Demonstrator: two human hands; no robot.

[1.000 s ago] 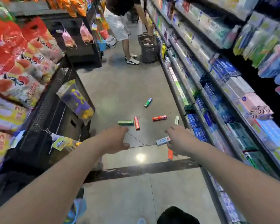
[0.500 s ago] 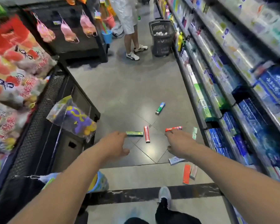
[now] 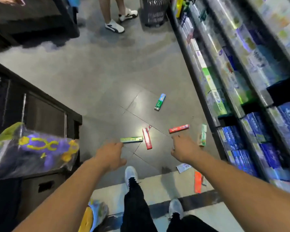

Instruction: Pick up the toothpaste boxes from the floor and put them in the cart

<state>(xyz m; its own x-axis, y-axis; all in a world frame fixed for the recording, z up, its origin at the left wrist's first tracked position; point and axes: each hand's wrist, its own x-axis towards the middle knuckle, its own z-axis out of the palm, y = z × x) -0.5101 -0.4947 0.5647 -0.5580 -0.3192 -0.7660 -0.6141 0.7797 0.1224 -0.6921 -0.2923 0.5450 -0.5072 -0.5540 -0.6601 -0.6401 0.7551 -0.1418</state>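
— Beyond both sets of fingertips, on the floor tiles (image 3: 99, 77): what is listed?

— Item one, green toothpaste box (image 3: 131, 139), just past the left hand (image 3: 110, 154). Item two, red toothpaste box (image 3: 178, 128), just ahead of the right hand (image 3: 185, 149). Item three, red-and-white box (image 3: 147, 138), between the two hands. Others lie further off.

— Grip?

— Both hands loosely spread, holding nothing.

— Step?

— Judged: the reach, with no box lifted yet. Next calls for stooping lower and pinching a box by its long edges.

— Containers?

— No cart identifiable. Dark basket (image 3: 153, 11) well beyond the fingers; contents not legible.
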